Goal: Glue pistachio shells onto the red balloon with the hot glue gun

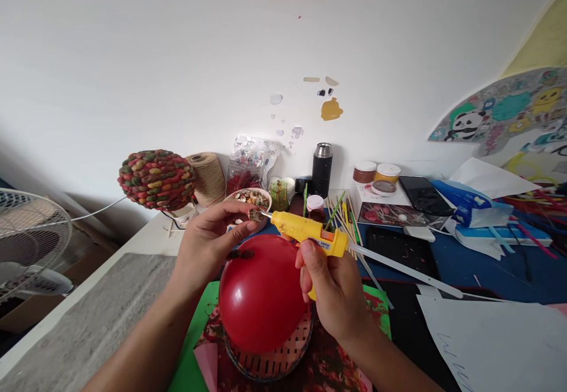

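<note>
My right hand [334,288] is wrapped round a yellow glue gun [301,226], a long clear glue stick [407,269] running out of its back. Between the thumb and fingers of my left hand [206,244] is a small dark shell-like piece [256,215], and the gun's nozzle points at it, touching or nearly so. Below both hands a red balloon [261,297] rests in a woven basket [270,368]. One or more dark pieces [241,254] sit on the balloon's upper left. Behind my left fingers stands a bowl [266,194] of similar small pieces, partly hidden.
At the left are a ball covered in coloured pieces [156,179], a twine spool [207,178] and a fan [33,244]. A black flask [322,170], paint jars [387,172], thin sticks [349,218], a phone [425,195] and a black tray [401,251] lie behind and right.
</note>
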`<action>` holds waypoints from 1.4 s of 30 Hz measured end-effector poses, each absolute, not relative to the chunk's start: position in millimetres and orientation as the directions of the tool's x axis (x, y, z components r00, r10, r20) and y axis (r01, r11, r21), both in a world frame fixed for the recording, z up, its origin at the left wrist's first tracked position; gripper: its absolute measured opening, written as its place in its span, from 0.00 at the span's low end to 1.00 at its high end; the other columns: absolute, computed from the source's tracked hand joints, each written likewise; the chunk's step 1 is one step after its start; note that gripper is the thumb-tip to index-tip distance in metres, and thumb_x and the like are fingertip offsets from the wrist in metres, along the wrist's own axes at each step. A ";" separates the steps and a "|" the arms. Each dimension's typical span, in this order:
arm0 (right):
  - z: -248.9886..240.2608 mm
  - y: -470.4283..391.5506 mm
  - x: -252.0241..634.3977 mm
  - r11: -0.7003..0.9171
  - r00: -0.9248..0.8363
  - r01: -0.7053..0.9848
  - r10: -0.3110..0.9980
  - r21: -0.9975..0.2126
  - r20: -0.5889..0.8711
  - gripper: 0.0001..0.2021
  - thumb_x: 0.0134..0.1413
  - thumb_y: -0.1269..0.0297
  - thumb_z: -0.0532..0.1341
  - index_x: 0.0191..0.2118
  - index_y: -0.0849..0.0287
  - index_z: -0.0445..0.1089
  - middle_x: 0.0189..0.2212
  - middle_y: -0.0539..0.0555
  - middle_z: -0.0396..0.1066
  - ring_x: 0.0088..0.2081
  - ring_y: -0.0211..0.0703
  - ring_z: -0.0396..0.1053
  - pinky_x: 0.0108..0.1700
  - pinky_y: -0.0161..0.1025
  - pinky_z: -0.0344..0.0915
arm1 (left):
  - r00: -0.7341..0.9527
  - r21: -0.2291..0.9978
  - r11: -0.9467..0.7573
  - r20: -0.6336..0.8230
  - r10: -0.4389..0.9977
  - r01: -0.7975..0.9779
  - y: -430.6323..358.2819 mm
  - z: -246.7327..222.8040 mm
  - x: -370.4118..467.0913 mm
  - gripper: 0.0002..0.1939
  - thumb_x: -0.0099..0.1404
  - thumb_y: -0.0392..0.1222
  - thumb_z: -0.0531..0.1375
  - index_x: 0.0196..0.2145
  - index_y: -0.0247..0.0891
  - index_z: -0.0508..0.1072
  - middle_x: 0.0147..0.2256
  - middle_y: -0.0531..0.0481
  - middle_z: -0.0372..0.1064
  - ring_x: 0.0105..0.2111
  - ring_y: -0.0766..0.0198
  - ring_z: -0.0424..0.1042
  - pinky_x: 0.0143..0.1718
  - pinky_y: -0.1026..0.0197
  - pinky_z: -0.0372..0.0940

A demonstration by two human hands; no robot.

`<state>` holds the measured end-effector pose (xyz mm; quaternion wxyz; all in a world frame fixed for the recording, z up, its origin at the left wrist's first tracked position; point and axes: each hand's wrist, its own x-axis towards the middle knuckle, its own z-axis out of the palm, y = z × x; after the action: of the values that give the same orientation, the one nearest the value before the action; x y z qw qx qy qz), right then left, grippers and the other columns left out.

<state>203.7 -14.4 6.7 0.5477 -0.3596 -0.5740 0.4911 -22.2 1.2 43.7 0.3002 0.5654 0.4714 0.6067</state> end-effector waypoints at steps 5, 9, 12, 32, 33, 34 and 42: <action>9.5 -14.6 204.2 0.262 -0.150 -0.121 0.949 -0.958 0.278 0.34 0.73 0.28 0.59 0.29 0.54 0.71 0.12 0.46 0.64 0.14 0.39 0.66 0.21 0.35 0.62 | -0.191 0.909 -0.385 0.411 0.891 0.160 0.8 42.5 -22.5 0.16 0.59 0.51 0.83 0.41 0.44 0.90 0.42 0.46 0.86 0.42 0.55 0.83 0.45 0.59 0.79; 5.6 -14.0 203.3 0.259 -0.148 -0.132 0.949 -0.957 0.278 0.33 0.74 0.29 0.60 0.29 0.55 0.72 0.13 0.46 0.64 0.14 0.39 0.66 0.20 0.34 0.61 | -0.187 0.912 -0.387 0.407 0.894 0.137 1.6 41.0 -24.5 0.15 0.60 0.50 0.83 0.42 0.45 0.90 0.43 0.46 0.86 0.41 0.57 0.83 0.44 0.61 0.80; 3.4 -13.3 202.9 0.256 -0.142 -0.137 0.951 -0.957 0.274 0.33 0.74 0.30 0.60 0.29 0.55 0.72 0.12 0.45 0.64 0.14 0.38 0.66 0.20 0.34 0.61 | -0.178 0.916 -0.388 0.401 0.898 0.105 2.5 41.4 -24.4 0.15 0.60 0.49 0.83 0.42 0.45 0.90 0.41 0.48 0.87 0.38 0.59 0.83 0.42 0.62 0.81; 7.7 -12.8 205.2 0.261 -0.164 -0.081 0.948 -0.962 0.271 0.35 0.73 0.27 0.57 0.28 0.54 0.70 0.13 0.47 0.65 0.15 0.39 0.66 0.22 0.35 0.61 | -0.233 0.919 -0.379 0.394 0.889 0.108 -0.6 47.5 -21.3 0.18 0.56 0.51 0.84 0.41 0.44 0.90 0.40 0.46 0.88 0.37 0.56 0.85 0.42 0.56 0.83; 7.0 -12.7 204.9 0.261 -0.162 -0.081 0.949 -0.962 0.271 0.35 0.73 0.28 0.58 0.28 0.54 0.70 0.13 0.47 0.65 0.15 0.39 0.66 0.22 0.35 0.62 | -0.236 0.919 -0.379 0.393 0.889 0.107 -0.7 47.4 -21.5 0.17 0.56 0.50 0.84 0.41 0.44 0.90 0.41 0.46 0.88 0.37 0.56 0.85 0.42 0.57 0.83; 6.3 -12.5 204.7 0.261 -0.159 -0.083 0.949 -0.962 0.271 0.34 0.74 0.28 0.58 0.28 0.54 0.70 0.13 0.47 0.65 0.15 0.39 0.66 0.22 0.35 0.61 | -0.238 0.919 -0.380 0.395 0.887 0.106 -0.7 47.3 -21.6 0.17 0.56 0.49 0.84 0.41 0.44 0.90 0.41 0.46 0.88 0.37 0.56 0.85 0.42 0.58 0.83; 1.7 -11.7 203.6 0.291 -0.152 -0.082 0.942 -0.953 0.300 0.34 0.75 0.29 0.57 0.29 0.54 0.70 0.13 0.46 0.64 0.15 0.39 0.65 0.22 0.35 0.62 | -0.243 0.913 -0.396 0.408 0.880 0.100 -1.4 47.0 -21.8 0.17 0.57 0.49 0.84 0.41 0.43 0.90 0.41 0.45 0.88 0.39 0.53 0.85 0.46 0.52 0.84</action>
<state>203.6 -11.7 1.7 0.5412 -0.3622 -0.5936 0.4728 -21.8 -1.4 47.0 0.3040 0.5349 0.4578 0.6418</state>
